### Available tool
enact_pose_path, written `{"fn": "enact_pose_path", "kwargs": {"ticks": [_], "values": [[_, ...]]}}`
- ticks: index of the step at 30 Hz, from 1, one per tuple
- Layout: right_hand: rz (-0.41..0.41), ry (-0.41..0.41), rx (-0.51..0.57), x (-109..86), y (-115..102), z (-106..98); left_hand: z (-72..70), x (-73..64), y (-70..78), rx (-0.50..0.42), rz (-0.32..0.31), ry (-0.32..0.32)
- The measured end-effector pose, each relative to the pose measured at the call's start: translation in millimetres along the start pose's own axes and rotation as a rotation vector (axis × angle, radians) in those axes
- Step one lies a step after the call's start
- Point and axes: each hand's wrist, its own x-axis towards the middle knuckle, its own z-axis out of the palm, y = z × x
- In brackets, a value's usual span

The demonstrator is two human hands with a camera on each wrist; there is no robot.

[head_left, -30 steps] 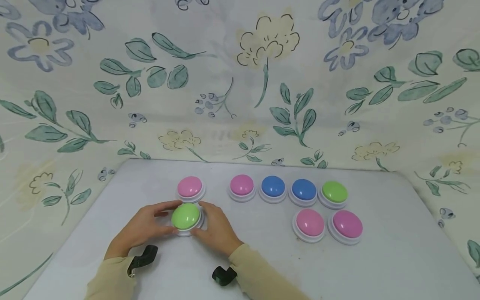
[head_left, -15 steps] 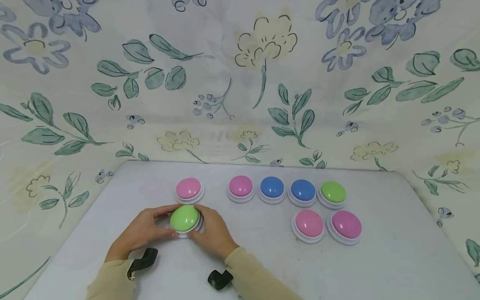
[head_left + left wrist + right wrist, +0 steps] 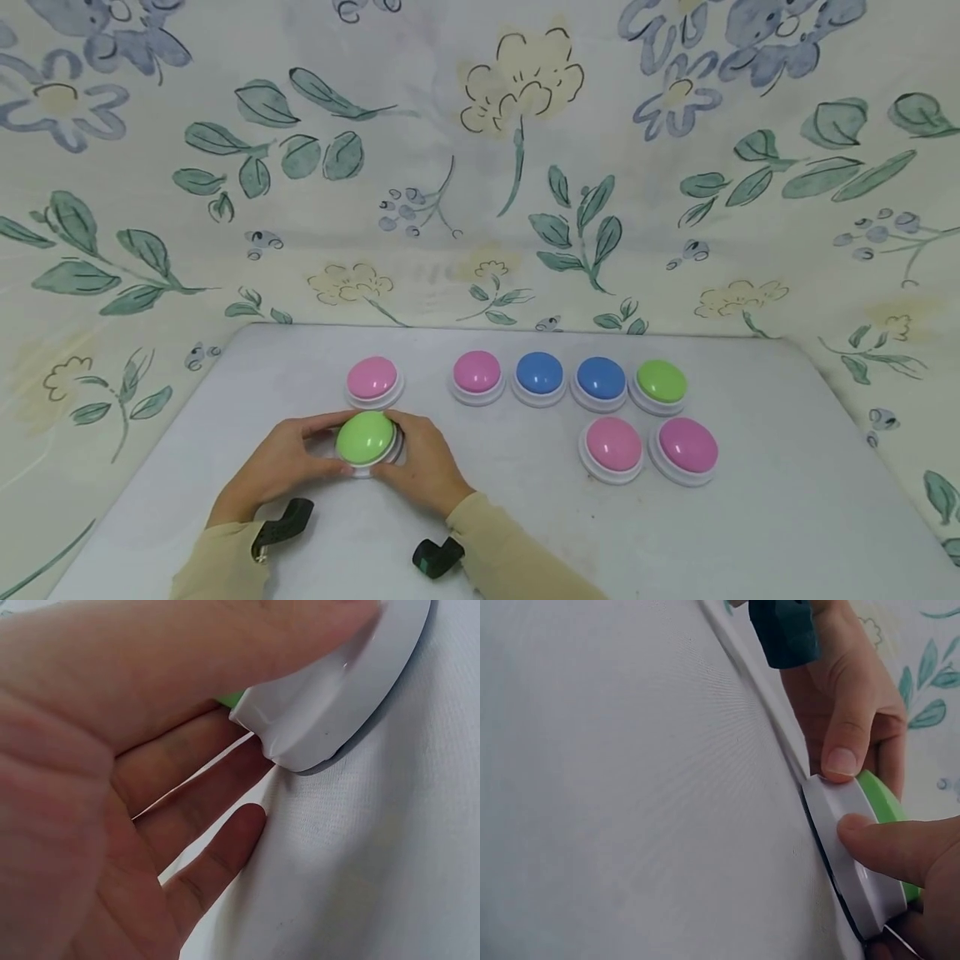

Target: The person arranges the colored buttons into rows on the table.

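Observation:
A round push button with a glossy green dome and white base sits at the left of the white table. From its left side my left hand holds it, thumb at the near edge and fingers reaching round behind. My right hand grips the opposite side, its thumb in front and fingers at the far rim. In the right wrist view, both thumbs press on the white base, whose underside lies close along the tabletop. The left wrist view shows the left thumb across the base, with the dome mostly hidden.
Just behind the held button stands a pink button. A back row to the right has another pink button, two blue buttons and a green one. Two more pink buttons sit in front. Flowered cloth rises behind the table.
The right hand's fingers have come in closer around the green button, and the left hand has tightened slightly against it. The button stays in about the same spot; the head view has shifted a little.

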Motion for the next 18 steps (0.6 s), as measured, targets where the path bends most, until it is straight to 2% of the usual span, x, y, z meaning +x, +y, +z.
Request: {"fn": "enact_pose_path", "kwargs": {"ticks": [10,18], "values": [[-0.026,0.019,0.036,-1.5,1.4,-0.1,-0.3,-2.7,4.4,0.006,-0.036,0.002],[-0.021,0.016,0.042,-0.4,-2.6,-11.2,0.4,-1.1,11.1,-0.042,-0.052,0.001]]}}
